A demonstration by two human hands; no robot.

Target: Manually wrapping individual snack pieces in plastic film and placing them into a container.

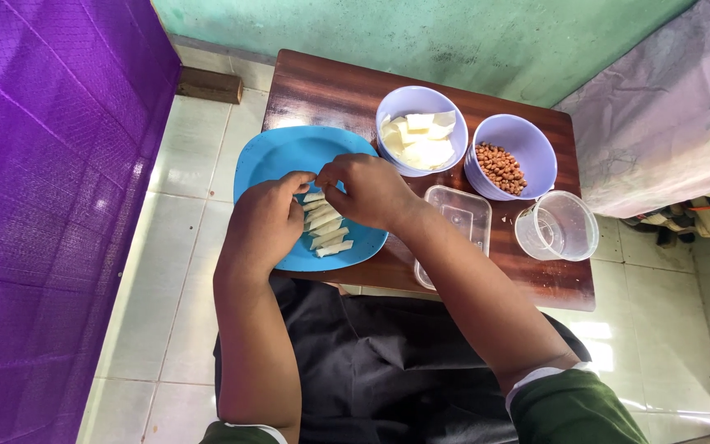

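Pinching one small white roll (315, 197) between both hands over a blue plate (273, 160), left hand (266, 220) and right hand (369, 191) closed fingertip to fingertip on it, more rolls (328, 232) lined up just below, bowl of white wrappers (421, 131), bowl of peanuts (509, 156), clear containers on brown table (322, 86).

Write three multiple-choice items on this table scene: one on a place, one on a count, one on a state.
1. Where do the white rolls lie?
A. on the blue plate
B. in the clear tub
C. on the floor

2. How many lilac bowls stand on the table?
A. one
B. two
C. four

3. The clear cup is:
A. upright
B. upside down
C. stacked in a bowl

Answers:
1 A, the rolls sit in a row on the plate under both hands.
2 B, the wrapper bowl and the peanut bowl.
3 A, its open mouth faces up.
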